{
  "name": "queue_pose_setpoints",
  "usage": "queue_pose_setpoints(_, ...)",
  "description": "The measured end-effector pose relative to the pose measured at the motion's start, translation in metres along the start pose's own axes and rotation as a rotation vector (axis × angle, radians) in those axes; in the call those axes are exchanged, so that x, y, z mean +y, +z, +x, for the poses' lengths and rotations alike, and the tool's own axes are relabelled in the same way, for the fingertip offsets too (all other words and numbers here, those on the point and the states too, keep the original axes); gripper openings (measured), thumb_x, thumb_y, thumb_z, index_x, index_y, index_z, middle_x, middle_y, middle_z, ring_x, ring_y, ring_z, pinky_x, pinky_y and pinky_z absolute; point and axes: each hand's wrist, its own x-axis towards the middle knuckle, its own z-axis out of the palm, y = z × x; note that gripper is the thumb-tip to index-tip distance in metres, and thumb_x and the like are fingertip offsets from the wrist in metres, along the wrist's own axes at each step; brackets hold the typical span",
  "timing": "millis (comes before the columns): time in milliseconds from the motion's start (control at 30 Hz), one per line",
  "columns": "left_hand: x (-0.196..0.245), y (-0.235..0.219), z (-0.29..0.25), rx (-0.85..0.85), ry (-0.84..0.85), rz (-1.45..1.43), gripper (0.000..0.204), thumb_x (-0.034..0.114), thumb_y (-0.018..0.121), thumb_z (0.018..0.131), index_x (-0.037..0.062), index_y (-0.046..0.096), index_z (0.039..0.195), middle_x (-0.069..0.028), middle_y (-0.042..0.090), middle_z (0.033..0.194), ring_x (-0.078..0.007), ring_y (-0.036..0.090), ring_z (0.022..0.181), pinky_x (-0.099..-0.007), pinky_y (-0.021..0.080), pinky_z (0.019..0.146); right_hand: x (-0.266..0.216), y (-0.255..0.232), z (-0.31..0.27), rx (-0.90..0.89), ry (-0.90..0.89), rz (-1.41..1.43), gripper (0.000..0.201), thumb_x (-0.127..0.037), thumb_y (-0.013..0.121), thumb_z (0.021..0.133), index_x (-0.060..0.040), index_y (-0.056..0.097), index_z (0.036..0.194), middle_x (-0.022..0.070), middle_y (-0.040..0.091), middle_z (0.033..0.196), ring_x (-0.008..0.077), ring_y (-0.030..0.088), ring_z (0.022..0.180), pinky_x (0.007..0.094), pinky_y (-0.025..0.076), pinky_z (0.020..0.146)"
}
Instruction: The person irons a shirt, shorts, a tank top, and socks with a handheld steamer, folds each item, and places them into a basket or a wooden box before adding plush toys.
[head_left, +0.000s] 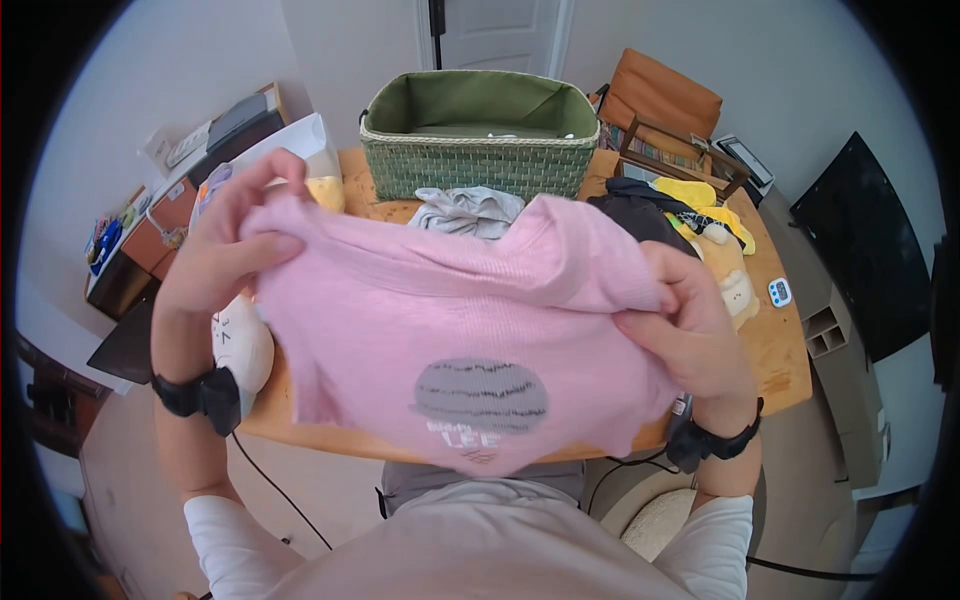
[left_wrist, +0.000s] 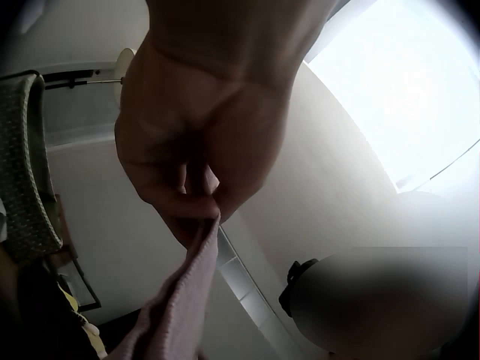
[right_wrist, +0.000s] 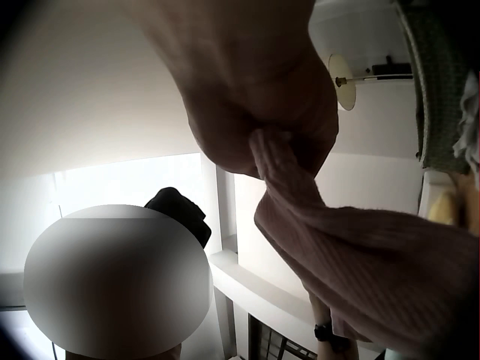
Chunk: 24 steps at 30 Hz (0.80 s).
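A pink knit garment (head_left: 370,310) with a grey oval print and white lettering is stretched between both hands above the near part of the table. My left hand (head_left: 225,245) pinches its upper left corner between thumb and fingers. At the other end, my right hand (head_left: 695,320) pinches the upper right edge. In the left wrist view the garment's edge (left_wrist: 187,292) runs down from the fingertips. The right wrist view shows bunched ribbed fabric (right_wrist: 337,240) coming out of the right hand's grip.
A green woven basket (head_left: 480,165) with a green lining stands at the table's back. Before it lies a crumpled grey cloth (head_left: 465,212). Dark and yellow clothes (head_left: 650,200), a plush toy (head_left: 735,285) and a small timer (head_left: 779,292) are at right; a white plush (head_left: 240,345) and a white bin (head_left: 310,150) at left.
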Motion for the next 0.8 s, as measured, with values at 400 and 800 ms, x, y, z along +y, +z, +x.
queue_pose_setpoints(400, -0.183, 0.025, 0.005, -0.236, -0.303, 0.731, 0.028, 0.018, 0.074, 0.088, 0.0023, 0.063, 0.108, -0.0072, 0.069, 0.085, -0.0205, 0.067, 0.078, -0.0362, 0.053, 0.068, 0.133, -0.023, -0.022, -0.306, 0.401, -1.107, 0.051, -0.015, 0.071, 0.085, 0.0017, 0.052, 0.129, 0.0222, 0.051, 0.135, 0.0415, 0.052, 0.125, 0.0469, 0.045, 0.106)
queue_pose_setpoints(800, -0.172, 0.075, -0.075, -0.385, -0.409, 0.872, 0.021, 0.024, 0.074, 0.084, 0.0059, 0.065, 0.078, -0.0098, 0.068, 0.071, -0.0307, 0.066, 0.067, -0.0406, 0.052, 0.063, 0.154, 0.008, -0.068, -0.395, 0.23, -1.173, 0.066, -0.022, 0.076, 0.083, -0.0073, 0.05, 0.142, 0.0239, 0.038, 0.154, 0.042, 0.04, 0.139, 0.0468, 0.036, 0.114)
